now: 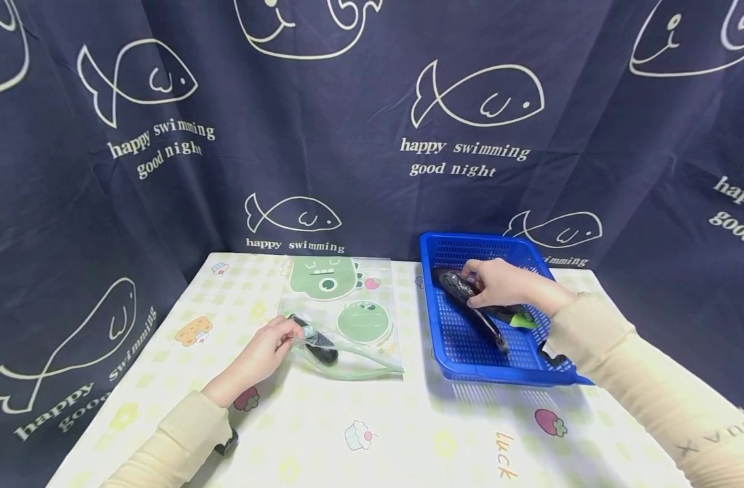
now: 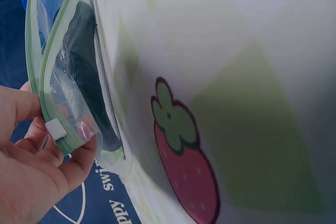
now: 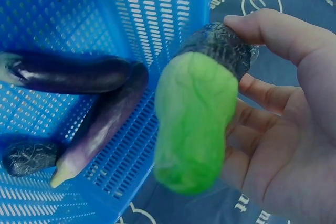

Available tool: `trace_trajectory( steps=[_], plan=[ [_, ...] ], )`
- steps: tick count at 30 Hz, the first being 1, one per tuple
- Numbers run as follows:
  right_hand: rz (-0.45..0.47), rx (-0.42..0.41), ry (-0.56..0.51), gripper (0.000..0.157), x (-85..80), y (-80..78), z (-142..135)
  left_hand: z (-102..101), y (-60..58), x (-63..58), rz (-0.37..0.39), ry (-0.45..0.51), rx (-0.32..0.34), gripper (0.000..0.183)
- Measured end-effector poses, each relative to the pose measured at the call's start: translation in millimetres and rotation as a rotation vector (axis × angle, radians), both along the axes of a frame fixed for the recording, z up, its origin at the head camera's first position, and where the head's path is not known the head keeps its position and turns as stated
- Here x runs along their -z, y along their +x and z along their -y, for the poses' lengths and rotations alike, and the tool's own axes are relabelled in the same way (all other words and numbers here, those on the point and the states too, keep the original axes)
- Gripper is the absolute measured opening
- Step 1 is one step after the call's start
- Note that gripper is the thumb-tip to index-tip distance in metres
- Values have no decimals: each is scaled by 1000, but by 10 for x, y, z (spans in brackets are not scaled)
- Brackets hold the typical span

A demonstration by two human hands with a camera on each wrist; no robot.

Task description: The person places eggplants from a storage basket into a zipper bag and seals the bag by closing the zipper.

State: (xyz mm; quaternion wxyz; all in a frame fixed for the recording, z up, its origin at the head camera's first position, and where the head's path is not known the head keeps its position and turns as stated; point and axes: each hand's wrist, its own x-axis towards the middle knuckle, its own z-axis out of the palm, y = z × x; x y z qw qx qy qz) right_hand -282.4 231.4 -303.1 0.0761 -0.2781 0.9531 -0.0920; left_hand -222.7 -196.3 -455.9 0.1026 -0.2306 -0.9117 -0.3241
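**Both your hands are grasping: zip bag left, green-ended vegetable right**

Your left hand [image 1: 274,342] pinches the mouth of the clear zip bag [image 1: 364,324] beside its white slider [image 2: 56,129]; a dark vegetable [image 1: 324,354] lies inside, on the patterned tablecloth [image 1: 323,451]. Your right hand [image 1: 500,282], over the blue basket [image 1: 487,375], grips the green-ended vegetable [image 3: 197,124] by its dark, wrinkled part. Two eggplants [image 3: 68,74] touch each other in the basket, near a dark wrinkled lump [image 3: 29,158].

The basket [image 1: 431,305] is blue, the bag [image 1: 356,322] green-trimmed, the navy curtain [image 1: 359,142] white-fish-patterned.
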Motion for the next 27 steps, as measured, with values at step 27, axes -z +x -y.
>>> trace_trajectory(
  steps=[27],
  plan=[
    [-48,-11,-97,46,-24,172,333,-8,10,-10,-12,-4,9,24]
  ],
)
